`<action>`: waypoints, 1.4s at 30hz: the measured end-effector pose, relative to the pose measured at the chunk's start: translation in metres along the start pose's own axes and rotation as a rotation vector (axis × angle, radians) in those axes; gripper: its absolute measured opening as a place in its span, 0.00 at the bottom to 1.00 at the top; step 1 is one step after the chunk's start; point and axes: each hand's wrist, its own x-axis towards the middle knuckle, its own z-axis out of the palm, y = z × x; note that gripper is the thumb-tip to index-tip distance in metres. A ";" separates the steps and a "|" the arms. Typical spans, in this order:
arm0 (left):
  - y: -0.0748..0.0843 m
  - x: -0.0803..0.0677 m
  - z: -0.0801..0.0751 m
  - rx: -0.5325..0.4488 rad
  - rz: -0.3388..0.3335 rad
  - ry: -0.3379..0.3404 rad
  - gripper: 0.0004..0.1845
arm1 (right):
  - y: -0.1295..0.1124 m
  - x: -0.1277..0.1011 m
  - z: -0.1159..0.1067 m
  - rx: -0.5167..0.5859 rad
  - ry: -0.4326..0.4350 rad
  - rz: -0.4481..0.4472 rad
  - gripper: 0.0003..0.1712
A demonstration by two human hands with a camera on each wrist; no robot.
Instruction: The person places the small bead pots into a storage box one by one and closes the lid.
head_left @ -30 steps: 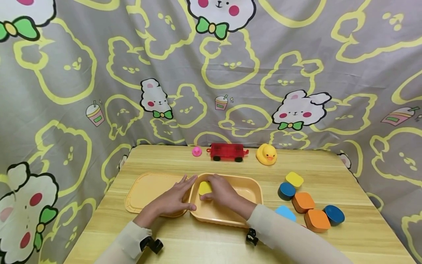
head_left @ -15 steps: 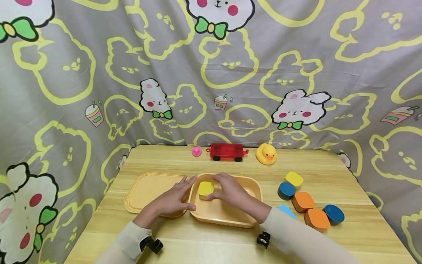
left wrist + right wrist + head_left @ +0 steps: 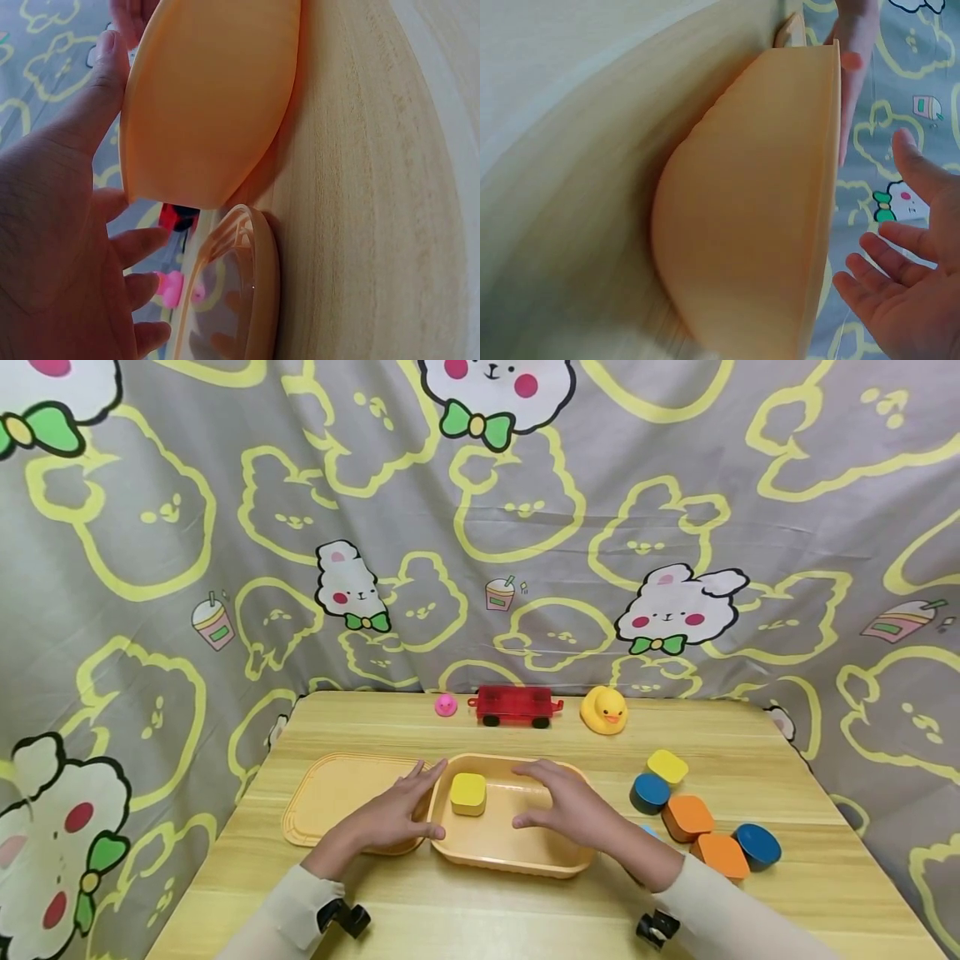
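On the table (image 3: 525, 902), as I see it through the head camera:

Yellow block: a small rounded-square block (image 3: 468, 794), bright yellow top with darker sides, lying flat in the left end of the tub, touched by neither hand.

Tub: a shallow orange plastic tub (image 3: 558, 858) with rounded corners; I see the yellow block as its only content (the right hand covers part of the floor). From the wrist views its outer wall (image 3: 206, 97) (image 3: 742, 225) is smooth and bulging.

Lid: a flat orange lid (image 3: 330, 789) with a ribbed rim lies just left of the tub, touching it or nearly so; nothing lies on it but my left hand.

Left hand: my left hand (image 3: 393, 814) rests flat over the right part of the lid, fingers straight and close together, the thumb along the tub's left wall and the fingertips (image 3: 109, 56) at its rim; it holds nothing.

Right hand: my right hand (image 3: 566, 806) hovers over the middle of the tub, fingers (image 3: 889, 259) spread and relaxed, empty, a short way right of the yellow block.

Loose blocks: right of the tub sit another yellow one (image 3: 667, 767), two dark blue (image 3: 650, 792) (image 3: 758, 847), two orange (image 3: 688, 817) (image 3: 723, 856), close together in a cluster (one light blue is mostly hidden by my wrist).

Far edge: a small pink toy (image 3: 446, 705), a red wagon (image 3: 514, 705) and a yellow duck (image 3: 604, 711) in a row.
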 end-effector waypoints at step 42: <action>-0.001 -0.003 0.002 -0.022 -0.026 0.004 0.58 | 0.063 -0.130 -0.041 -0.129 0.159 0.276 0.51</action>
